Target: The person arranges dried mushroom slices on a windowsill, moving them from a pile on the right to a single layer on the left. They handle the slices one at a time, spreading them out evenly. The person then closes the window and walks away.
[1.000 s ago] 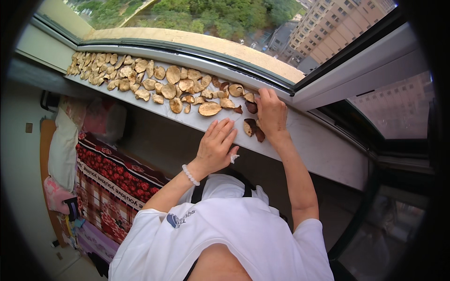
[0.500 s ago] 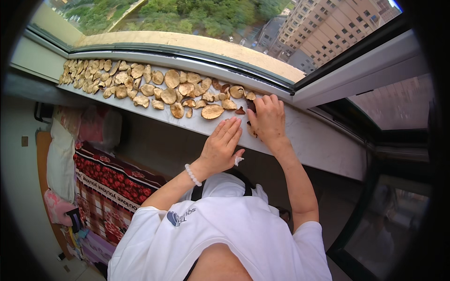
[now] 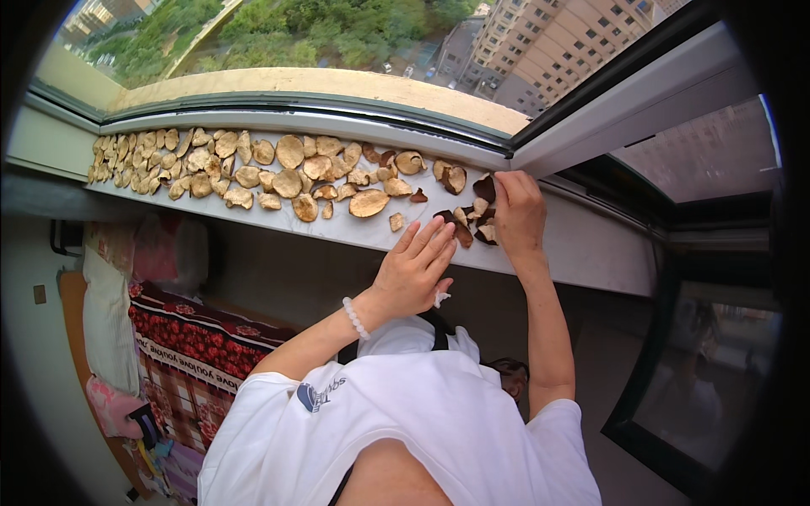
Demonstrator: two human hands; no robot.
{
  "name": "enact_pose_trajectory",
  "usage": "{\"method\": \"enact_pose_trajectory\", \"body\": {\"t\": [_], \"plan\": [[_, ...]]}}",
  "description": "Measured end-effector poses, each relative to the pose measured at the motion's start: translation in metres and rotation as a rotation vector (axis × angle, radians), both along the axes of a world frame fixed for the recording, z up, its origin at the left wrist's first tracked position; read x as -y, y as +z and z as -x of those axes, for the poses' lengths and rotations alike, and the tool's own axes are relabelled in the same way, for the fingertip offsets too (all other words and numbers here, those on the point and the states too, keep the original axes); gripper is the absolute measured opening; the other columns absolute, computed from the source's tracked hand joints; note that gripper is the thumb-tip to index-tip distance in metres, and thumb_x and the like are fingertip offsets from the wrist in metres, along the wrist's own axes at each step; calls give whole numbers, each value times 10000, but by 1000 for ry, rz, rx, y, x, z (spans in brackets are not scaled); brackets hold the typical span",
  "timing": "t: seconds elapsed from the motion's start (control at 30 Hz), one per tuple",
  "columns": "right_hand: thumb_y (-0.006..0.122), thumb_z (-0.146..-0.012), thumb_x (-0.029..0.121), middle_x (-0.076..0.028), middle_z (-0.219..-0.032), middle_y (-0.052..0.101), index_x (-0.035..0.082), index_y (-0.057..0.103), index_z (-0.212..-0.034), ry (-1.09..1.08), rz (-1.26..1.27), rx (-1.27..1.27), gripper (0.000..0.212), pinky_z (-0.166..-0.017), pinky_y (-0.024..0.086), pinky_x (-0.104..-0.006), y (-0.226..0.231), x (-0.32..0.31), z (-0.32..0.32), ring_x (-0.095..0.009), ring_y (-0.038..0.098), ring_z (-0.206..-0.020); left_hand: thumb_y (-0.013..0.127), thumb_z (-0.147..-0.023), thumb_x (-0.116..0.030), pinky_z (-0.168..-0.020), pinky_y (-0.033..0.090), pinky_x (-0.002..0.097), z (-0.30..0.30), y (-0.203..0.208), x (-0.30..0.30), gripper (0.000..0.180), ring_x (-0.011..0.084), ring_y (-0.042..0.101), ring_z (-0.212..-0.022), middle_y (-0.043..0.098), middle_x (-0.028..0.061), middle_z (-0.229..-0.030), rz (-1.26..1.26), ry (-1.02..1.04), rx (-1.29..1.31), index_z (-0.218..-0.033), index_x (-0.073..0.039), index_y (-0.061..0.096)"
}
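Dried tan slices point(image 3: 289, 152), some with dark brown skin, lie spread over the white windowsill point(image 3: 582, 240). My right hand point(image 3: 521, 211) is at the right end of the spread, its fingertips closed at the edge of a dark-skinned dried slice point(image 3: 483, 187). Just beside that hand, a loose cluster of dark and pale pieces point(image 3: 463, 233) lies close together. At the sill's front edge my left hand point(image 3: 415, 268) is stretched out flat, fingertips near the cluster and holding nothing. A small white scrap point(image 3: 441, 298) clings near its thumb.
A window frame point(image 3: 337, 122) runs behind the sill, with trees and a tall building outside. An opened window sash point(image 3: 692, 363) stands at the right. Below left are red patterned bedding point(image 3: 198, 337) and a pink bag point(image 3: 169, 253).
My right hand has moved right along the sill, uncovering the cluster of pieces. My left hand has shifted slightly right and stays flat. The whole view has shifted a little.
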State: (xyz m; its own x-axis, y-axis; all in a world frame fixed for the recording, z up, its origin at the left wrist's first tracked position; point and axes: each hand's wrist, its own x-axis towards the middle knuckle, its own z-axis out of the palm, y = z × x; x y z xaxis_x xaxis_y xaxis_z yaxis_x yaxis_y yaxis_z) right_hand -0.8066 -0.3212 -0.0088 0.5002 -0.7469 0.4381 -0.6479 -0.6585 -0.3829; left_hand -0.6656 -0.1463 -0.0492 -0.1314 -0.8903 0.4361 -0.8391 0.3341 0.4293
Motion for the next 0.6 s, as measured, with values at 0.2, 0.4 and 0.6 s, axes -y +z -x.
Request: {"method": "enact_pose_trajectory", "body": {"t": [0.2,0.4,0.6], "plan": [[719,-860,130,-99,-1019,658,47,700,-1013,-19,-186,-81,175,-832,531,-437,6,-8,6,-318,634,-1001,765,-795,-252,-1206,199,579,2,4,7,580,353,371,-1455,507,177,-1458,-106,12,88,-1292,2,607],[746,-843,167,-100,-1022,633,42,686,-985,-39,-190,-117,199,-834,531,-442,-6,-9,-12,-317,622,-1016,777,-786,-237,-1207,207,571,-27,6,4,560,357,389,-1442,524,181,-1432,-94,85,91,-1260,16,617],[764,-829,181,-107,-1016,629,20,685,-951,44,-166,-99,216,-838,532,-439,-10,-9,-16,-317,616,-1017,784,-785,-222,-1210,218,556,-33,9,2,502,377,375,-1454,487,213,-1483,-18,63,47,-1199,25,643]]}}
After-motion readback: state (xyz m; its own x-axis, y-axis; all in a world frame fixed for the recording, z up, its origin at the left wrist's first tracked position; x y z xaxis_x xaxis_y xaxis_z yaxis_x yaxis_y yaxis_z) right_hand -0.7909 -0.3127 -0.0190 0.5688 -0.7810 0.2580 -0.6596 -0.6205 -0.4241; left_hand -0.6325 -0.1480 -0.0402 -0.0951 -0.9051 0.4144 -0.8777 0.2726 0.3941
